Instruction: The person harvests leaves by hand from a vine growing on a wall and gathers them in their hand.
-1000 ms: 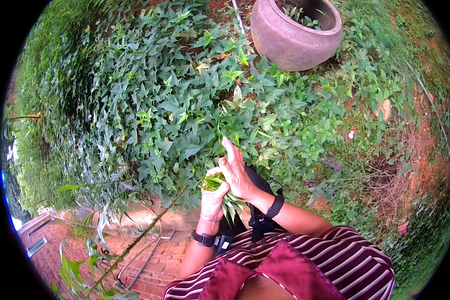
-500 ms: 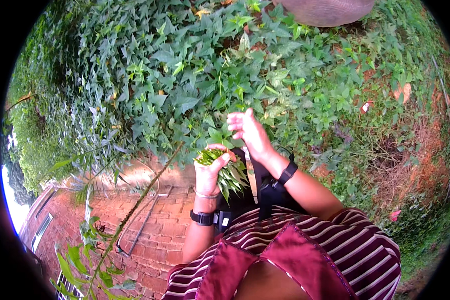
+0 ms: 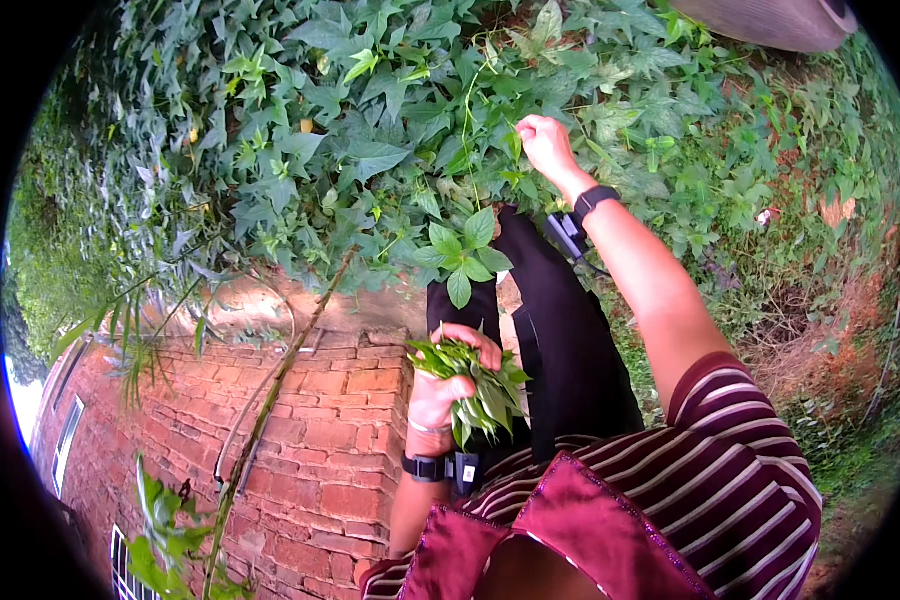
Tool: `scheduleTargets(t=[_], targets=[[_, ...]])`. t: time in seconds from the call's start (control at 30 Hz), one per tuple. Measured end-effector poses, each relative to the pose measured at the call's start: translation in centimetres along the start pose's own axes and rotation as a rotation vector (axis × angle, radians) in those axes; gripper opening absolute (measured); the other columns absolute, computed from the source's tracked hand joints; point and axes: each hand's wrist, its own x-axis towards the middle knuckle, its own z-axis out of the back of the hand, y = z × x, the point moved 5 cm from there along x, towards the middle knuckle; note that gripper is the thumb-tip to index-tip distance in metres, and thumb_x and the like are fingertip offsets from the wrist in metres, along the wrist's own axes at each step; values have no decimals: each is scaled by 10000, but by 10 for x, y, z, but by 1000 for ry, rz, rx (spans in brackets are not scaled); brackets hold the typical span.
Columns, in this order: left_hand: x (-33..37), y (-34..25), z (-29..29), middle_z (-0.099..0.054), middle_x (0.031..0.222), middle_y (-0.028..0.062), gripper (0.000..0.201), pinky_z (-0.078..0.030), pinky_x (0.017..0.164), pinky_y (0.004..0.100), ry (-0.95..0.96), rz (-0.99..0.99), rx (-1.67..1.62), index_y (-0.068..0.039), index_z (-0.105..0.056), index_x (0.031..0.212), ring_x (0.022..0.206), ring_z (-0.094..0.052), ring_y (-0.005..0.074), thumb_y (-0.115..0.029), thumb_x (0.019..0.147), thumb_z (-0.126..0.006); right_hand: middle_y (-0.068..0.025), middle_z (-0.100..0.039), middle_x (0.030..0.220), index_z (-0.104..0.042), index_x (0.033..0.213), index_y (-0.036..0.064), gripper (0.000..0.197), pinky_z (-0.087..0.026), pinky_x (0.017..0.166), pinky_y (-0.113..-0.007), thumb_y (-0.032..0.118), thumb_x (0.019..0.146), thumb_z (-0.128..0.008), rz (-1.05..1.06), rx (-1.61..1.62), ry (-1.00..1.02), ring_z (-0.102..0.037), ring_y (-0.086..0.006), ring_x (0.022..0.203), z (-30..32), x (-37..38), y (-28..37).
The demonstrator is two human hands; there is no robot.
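My left hand (image 3: 438, 392) is wrapped around a thick bunch of picked green leaves (image 3: 488, 400), held close to my body above my lap. Out to the front right, my right hand (image 3: 547, 145) is closed in among the leafy vines (image 3: 370, 150). Its fingertips are pressed together beside a bit of bright green; what they pinch is too small to make out. A sprig with broad, glossy leaves (image 3: 460, 258) stands up in front of my knees, between the two hands.
A brick wall (image 3: 300, 430) rises at the lower left, with a long slanting stem (image 3: 280, 385) before it. At the far right top sits a large grey-brown rounded object (image 3: 770, 22). Dry grass and bare red soil (image 3: 850, 290) lie to the right.
My right hand has reached forward and right, away from the bunch, and its fingers have closed. The left hand, still holding the leaves, sits lower in view.
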Motion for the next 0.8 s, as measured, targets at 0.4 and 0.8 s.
scheduleTargets(t=[0.4,0.8], targets=[[23,5,84,-608,826,78,325,-501,746,328,-373,109,182,2,-592,967,795,-608,202,12,676,-737,-45,-638,717,-705,841,-11,170,-403,461,-276,157,848,-675,-456,361,379,-503,-107,547,-68,-1,-52],[127,-26,100,-694,1111,173,356,-593,688,319,-117,92,240,49,-617,1139,789,-695,181,44,783,-603,24,-520,686,-665,880,-2,155,-353,500,-200,123,945,-603,-545,830,414,-427,-54,561,3,-52,44]])
